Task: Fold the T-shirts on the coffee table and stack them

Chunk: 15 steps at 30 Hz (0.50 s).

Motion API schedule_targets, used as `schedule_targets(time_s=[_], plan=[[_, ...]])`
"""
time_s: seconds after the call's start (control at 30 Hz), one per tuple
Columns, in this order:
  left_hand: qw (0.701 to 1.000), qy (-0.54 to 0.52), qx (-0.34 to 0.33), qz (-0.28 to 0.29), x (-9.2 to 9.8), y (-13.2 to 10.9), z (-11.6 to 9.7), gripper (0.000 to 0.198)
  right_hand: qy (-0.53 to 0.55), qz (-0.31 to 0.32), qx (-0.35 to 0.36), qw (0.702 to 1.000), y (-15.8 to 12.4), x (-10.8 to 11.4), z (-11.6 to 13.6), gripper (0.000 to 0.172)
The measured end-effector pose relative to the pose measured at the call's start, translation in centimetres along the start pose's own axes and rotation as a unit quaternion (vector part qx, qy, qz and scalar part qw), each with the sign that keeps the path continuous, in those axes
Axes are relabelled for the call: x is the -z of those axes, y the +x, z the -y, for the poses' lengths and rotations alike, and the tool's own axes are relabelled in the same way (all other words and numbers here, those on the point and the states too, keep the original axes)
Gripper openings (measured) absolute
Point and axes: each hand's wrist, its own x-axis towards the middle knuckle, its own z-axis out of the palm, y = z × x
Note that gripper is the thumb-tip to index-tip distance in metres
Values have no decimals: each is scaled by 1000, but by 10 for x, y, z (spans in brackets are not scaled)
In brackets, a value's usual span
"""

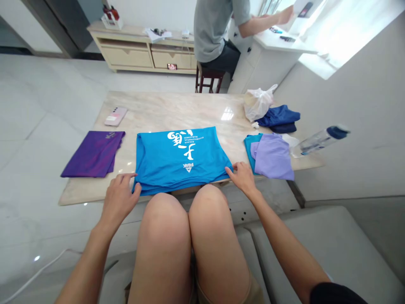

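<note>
The person is resting the spread left hand and spread right hand on opposite near corners of a folded blue T-shirt on the marble worktop, neither hand pinching.

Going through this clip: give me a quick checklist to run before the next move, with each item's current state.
1. Left hand and right hand touching the blue T-shirt at its side edges: ok.
2. Its white print facing up: ok.
3. Purple shirt apart from it: ok.
4. Lavender shirt apart from it: ok.
5. Water bottle wholly on the table: not ok, its capped end juts past the edge.
6. Layers beneath the blue T-shirt lying even: cannot tell, hidden.
</note>
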Motion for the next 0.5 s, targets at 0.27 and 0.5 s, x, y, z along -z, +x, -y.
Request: schedule_targets(time_s=[0.27,0.5], plan=[[998,9,-47,38,-18,-1,-10,64,-13,-49,-69,996,-26,5,-4,21],[991,124,-36,30,3,33,-37,61,-39,-43,-29,998,-23,1,8,16]])
